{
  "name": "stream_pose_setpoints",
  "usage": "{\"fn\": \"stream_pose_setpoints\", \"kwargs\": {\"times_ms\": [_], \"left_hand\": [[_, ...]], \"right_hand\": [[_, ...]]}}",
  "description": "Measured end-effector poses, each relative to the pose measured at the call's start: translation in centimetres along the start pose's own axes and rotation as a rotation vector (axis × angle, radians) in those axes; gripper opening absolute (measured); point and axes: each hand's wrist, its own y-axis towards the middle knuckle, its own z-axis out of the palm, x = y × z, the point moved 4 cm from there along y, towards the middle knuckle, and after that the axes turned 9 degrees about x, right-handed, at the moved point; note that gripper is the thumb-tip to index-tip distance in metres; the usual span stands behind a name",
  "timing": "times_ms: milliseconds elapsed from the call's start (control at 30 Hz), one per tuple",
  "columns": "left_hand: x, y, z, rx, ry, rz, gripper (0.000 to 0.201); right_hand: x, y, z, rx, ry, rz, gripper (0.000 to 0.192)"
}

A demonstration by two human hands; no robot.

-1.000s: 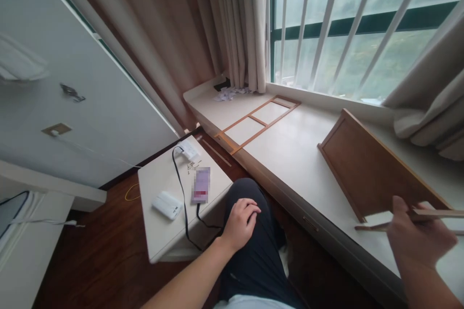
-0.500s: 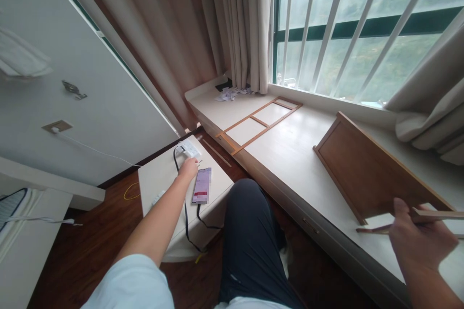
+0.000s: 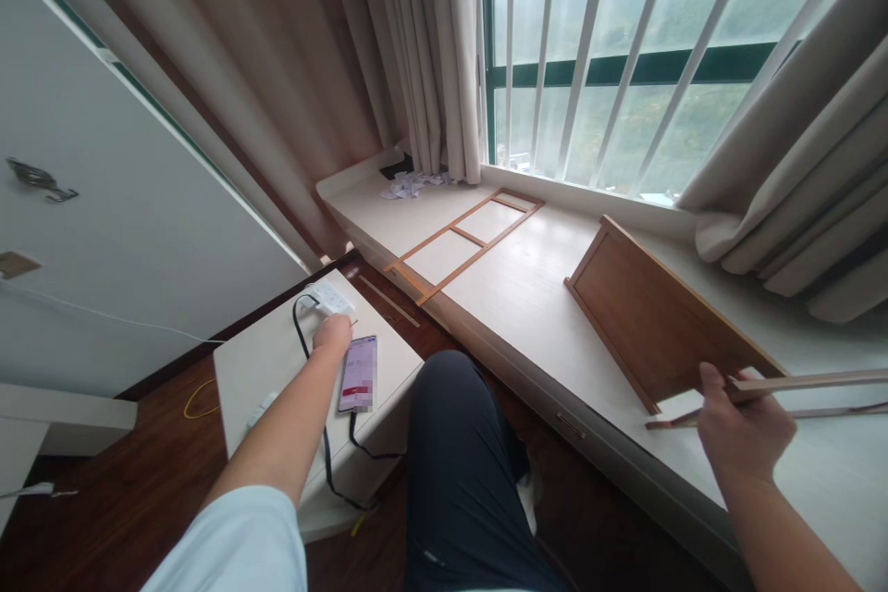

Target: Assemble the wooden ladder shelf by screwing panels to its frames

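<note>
My left hand (image 3: 333,333) is over a small white cabinet (image 3: 394,359), its fingers pinched together. A thin tip shows beyond them, but I cannot make out what it belongs to. A phone (image 3: 359,375) with a lit screen lies beside that hand, a black cable at its lower end. Just beyond the fingers sits a white power strip (image 3: 334,299). On the right, my right hand (image 3: 746,425) is closed around a wooden bar (image 3: 819,381) of a frame. Against the bar, a brown wooden panel (image 3: 666,314) stands tilted over the window bench.
A ladder-like wooden frame (image 3: 466,245) lies flat on the white window bench (image 3: 513,296). Torn paper scraps (image 3: 409,185) lie by the curtain (image 3: 444,55). A black cable (image 3: 329,467) hangs over the cabinet's edge. My bent knee (image 3: 454,398) is between cabinet and bench.
The view has swung to the right, so everything sits further left in the picture. The left hand stays pinched near the phone. My right hand still grips the wooden bar.
</note>
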Motion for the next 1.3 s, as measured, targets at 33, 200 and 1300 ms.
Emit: {"fn": "stream_pose_setpoints", "kwargs": {"times_ms": [33, 200, 1300], "left_hand": [[-0.1, -0.2, -0.1, -0.021, 0.004, 0.006, 0.032], [-1.2, -1.9, -2.6, -0.211, -0.014, 0.063, 0.014], [-53.3, -29.5, -3.6, -0.398, -0.58, 1.662, 0.022]], "right_hand": [[-0.2, 0.0, 0.1, 0.009, -0.003, -0.007, 0.053], [-1.1, 0.2, 0.6, 0.057, 0.038, -0.021, 0.055], [1.2, 0.6, 3.4, 0.232, 0.277, -0.142, 0.027]]}}
